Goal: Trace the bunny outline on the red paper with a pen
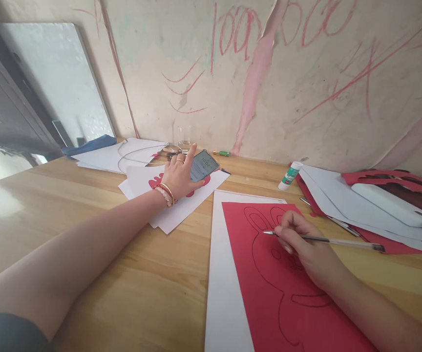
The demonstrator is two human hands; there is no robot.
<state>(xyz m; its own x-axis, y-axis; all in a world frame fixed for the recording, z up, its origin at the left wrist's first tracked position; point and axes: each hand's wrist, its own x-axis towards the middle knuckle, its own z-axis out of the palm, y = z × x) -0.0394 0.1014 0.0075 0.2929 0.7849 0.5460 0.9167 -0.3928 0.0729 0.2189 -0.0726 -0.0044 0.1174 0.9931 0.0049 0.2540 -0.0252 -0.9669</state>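
Across the wooden desk [130,303], head view: left hand [179,176], grip closed on 1 smartphone [204,166] above white paper [170,215]; right hand [306,244], grip clamped on 1 pen [328,239], tip over red paper [262,303] bearing 1 drawn rabbit outline [258,244].

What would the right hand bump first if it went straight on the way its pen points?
The pen in the right hand points left, so its tip would probably meet the drawn rabbit outline on the red paper first, though how high the tip is above the paper is hard to tell.
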